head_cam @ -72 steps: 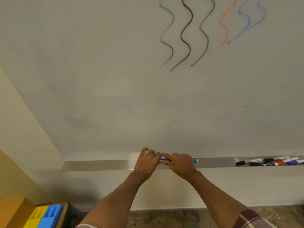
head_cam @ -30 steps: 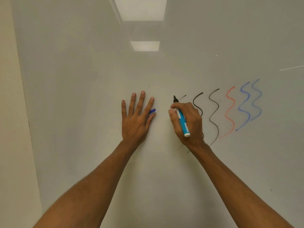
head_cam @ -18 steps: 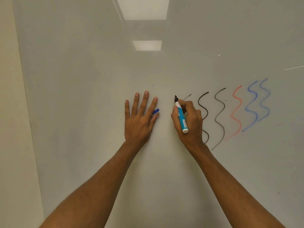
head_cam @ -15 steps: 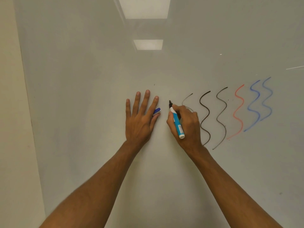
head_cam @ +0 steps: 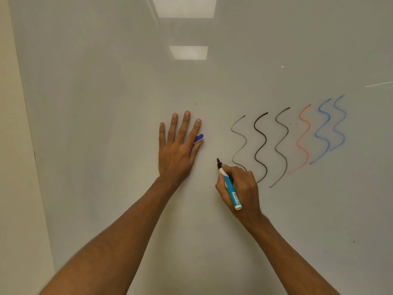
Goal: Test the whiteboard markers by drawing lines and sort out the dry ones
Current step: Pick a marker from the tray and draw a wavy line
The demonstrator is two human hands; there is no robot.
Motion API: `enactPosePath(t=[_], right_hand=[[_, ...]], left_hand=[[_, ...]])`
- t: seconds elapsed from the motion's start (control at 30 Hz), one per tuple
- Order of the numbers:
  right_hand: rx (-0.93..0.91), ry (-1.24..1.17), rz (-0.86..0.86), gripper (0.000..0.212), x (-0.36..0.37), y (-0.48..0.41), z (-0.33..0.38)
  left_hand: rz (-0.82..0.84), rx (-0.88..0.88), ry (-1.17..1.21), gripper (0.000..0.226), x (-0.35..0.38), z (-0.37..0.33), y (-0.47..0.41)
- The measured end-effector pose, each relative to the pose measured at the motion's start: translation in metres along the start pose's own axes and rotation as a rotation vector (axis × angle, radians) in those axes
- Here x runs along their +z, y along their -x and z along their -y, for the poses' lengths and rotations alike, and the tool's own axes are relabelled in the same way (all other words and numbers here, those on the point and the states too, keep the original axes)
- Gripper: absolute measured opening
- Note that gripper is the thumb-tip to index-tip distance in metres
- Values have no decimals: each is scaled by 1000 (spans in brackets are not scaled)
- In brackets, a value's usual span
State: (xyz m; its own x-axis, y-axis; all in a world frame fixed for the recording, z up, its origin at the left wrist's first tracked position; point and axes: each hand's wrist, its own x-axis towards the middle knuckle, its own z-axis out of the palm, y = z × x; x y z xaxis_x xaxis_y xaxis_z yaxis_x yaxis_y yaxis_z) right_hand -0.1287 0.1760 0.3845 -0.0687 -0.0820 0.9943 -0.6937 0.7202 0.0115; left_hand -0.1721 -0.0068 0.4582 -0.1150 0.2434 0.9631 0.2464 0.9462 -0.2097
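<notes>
The marker (head_cam: pixel 230 189) is clamped in the curled fingers of the right hand (head_cam: pixel 240 192), low on the whiteboard (head_cam: pixel 106 124). Its black tip is held at the surface, and no fresh stroke is seen beside it. If it is pressed too lightly, a good marker could be judged dry. The faint black line (head_cam: pixel 239 141) just right could be smeared by that hand. Further left, the left hand (head_cam: pixel 177 154) is laid flat with fingers spread. The blue cap (head_cam: pixel 199 137) is pinched at its thumb and could be dropped.

we see a beige wall (head_cam: pixel 12 167) running down the left edge. two ceiling light panels show as pale reflections up top, a larger one (head_cam: pixel 185 6) above a smaller one (head_cam: pixel 188 52). a thin bright streak (head_cam: pixel 378 84) sits far right.
</notes>
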Motion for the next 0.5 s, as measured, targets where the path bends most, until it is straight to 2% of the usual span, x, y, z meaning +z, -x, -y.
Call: enactPosePath(t=[0.2, 0.37, 0.5], right_hand=[[116, -19, -102, 24, -6, 27, 9], [9, 27, 88, 36, -1, 42, 10], [-6, 103, 83, 21, -10, 34, 12]], left_hand=[[-6, -6, 17, 56, 1, -1, 1], [31, -16, 44, 56, -3, -2, 1], [104, -42, 37, 55, -11, -4, -2]])
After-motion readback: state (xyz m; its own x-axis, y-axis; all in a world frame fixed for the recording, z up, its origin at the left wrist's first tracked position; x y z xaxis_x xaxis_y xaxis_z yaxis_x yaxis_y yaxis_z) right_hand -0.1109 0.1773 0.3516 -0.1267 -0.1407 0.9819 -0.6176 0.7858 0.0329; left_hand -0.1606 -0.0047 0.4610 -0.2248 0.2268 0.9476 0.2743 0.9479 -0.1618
